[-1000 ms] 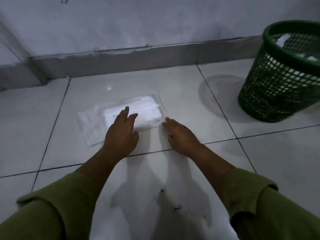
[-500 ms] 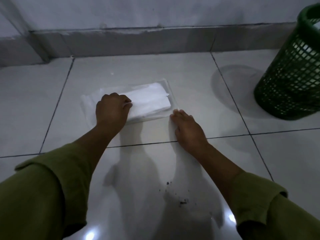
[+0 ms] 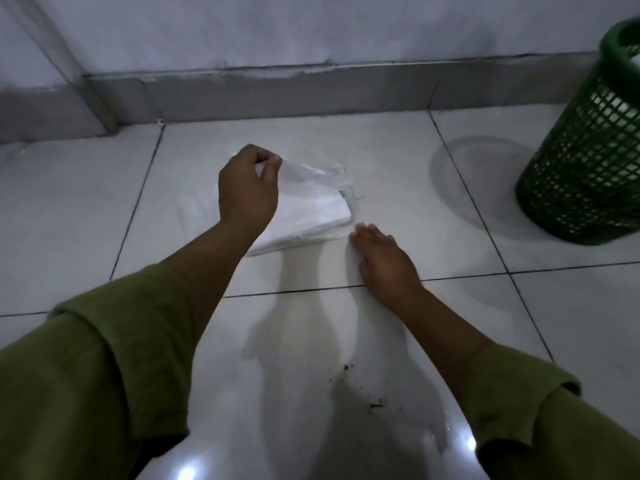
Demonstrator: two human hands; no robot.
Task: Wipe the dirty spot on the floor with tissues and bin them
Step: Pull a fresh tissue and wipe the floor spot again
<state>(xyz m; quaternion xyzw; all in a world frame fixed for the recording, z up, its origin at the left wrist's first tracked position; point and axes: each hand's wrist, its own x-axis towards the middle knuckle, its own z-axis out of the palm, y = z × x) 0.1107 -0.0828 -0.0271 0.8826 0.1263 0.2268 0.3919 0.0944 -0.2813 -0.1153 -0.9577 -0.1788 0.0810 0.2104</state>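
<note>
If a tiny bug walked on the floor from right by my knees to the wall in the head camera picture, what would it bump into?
Dirty spot → right hand flat on the floor → tissue pack → left hand pinching up a tissue → grey skirting → wall.

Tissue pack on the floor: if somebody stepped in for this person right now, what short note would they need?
Left hand: fingers pinching one tissue, lifting it out of the tissue pack.
Right hand: flat on the floor, fingers at the pack's near right corner, apparently steadying it.
Dirty spot: dark specks on the near tile, between the forearms, unwiped.
Green bin: upright at the far right, something white already inside.
Done: tissue gripped.
Left: pull it free, wipe the spot, bin the tissue.
</note>
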